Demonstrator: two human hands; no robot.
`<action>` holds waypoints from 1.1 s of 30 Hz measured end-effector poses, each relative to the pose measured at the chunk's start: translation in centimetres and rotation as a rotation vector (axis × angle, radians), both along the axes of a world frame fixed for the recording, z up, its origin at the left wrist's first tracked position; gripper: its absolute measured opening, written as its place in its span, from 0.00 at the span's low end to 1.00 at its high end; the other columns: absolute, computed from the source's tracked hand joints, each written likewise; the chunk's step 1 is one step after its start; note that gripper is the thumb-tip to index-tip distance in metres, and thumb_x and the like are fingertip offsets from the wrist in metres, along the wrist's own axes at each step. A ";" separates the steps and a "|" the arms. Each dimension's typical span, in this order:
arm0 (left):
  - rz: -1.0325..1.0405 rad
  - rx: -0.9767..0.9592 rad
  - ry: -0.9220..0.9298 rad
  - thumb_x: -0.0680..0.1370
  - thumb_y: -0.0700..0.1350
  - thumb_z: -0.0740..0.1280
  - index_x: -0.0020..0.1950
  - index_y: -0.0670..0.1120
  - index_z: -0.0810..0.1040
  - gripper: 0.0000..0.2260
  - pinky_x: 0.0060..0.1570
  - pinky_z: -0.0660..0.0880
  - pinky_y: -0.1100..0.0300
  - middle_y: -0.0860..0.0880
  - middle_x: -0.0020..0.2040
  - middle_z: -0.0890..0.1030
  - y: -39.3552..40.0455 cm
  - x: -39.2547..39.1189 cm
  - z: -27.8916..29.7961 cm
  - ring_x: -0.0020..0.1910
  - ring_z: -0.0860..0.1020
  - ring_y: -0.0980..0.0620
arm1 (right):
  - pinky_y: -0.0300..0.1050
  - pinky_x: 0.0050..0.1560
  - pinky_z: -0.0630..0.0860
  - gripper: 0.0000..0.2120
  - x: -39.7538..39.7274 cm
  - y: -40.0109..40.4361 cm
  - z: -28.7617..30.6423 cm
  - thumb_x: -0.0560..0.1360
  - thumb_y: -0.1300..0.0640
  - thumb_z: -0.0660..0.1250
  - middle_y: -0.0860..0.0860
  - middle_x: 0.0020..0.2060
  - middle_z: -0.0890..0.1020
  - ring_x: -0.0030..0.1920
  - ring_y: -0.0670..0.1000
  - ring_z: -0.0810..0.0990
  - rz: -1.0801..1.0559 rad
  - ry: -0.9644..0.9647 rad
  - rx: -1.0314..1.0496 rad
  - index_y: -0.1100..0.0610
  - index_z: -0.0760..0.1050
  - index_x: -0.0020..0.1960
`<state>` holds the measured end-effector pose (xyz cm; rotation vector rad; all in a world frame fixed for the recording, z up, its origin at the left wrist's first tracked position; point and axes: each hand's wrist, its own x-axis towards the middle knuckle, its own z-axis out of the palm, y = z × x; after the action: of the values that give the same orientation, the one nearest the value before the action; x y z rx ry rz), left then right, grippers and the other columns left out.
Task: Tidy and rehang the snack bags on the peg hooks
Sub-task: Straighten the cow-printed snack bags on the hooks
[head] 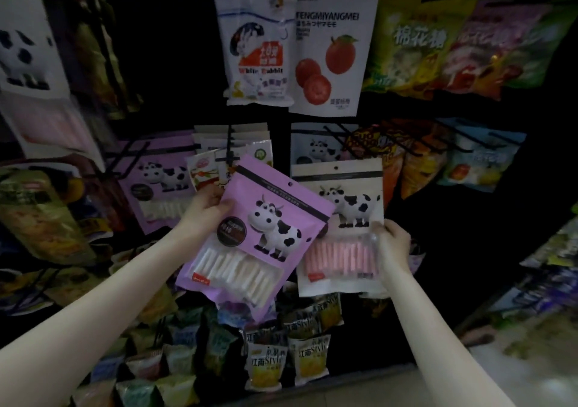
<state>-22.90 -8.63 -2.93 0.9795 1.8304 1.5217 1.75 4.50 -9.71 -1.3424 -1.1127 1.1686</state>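
My left hand [209,208] grips the left edge of a purple snack bag [259,234] printed with a cartoon cow, tilted to the right, white sticks showing through its window. My right hand [392,244] holds the right edge of a white cow bag [341,228] with pink sticks; its hang hole is at the top. The purple bag overlaps the white bag's left side. Both are held in front of dark peg hooks [230,144]. Another purple cow bag [156,181] hangs on a hook to the left.
A White Rabbit bag [256,40] and a red-fruit bag [331,50] hang above. Marshmallow bags [438,43] hang upper right. Another white cow bag [319,147] hangs behind. Yellow packets [287,363] stand below. More bags crowd the left rack.
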 end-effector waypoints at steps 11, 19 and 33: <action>-0.039 0.023 0.051 0.79 0.34 0.59 0.51 0.41 0.71 0.04 0.35 0.74 0.66 0.48 0.42 0.75 1.5 2.4 0.7 0.40 0.75 0.51 | 0.47 0.44 0.70 0.11 4.1 -0.5 -1.0 0.77 0.58 0.62 0.51 0.33 0.76 0.39 0.52 0.74 -0.090 -0.024 0.107 0.53 0.74 0.35; -0.044 0.000 0.043 0.78 0.36 0.61 0.54 0.41 0.71 0.06 0.45 0.74 0.56 0.46 0.44 0.77 2.1 3.1 1.4 0.48 0.77 0.44 | 0.46 0.50 0.72 0.04 3.0 0.0 1.6 0.77 0.57 0.62 0.47 0.38 0.77 0.45 0.51 0.76 -0.117 -0.028 0.059 0.53 0.74 0.44; -0.010 0.021 0.039 0.78 0.35 0.60 0.54 0.42 0.70 0.06 0.36 0.71 0.61 0.49 0.42 0.75 1.2 3.4 1.5 0.40 0.75 0.51 | 0.52 0.58 0.76 0.11 2.6 1.3 3.2 0.75 0.61 0.65 0.53 0.50 0.81 0.51 0.55 0.79 -0.100 -0.119 -0.064 0.57 0.79 0.57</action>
<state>-19.54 -7.40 -1.43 1.0338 1.8376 1.5285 4.31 5.82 -6.47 -1.5163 -1.0875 1.0706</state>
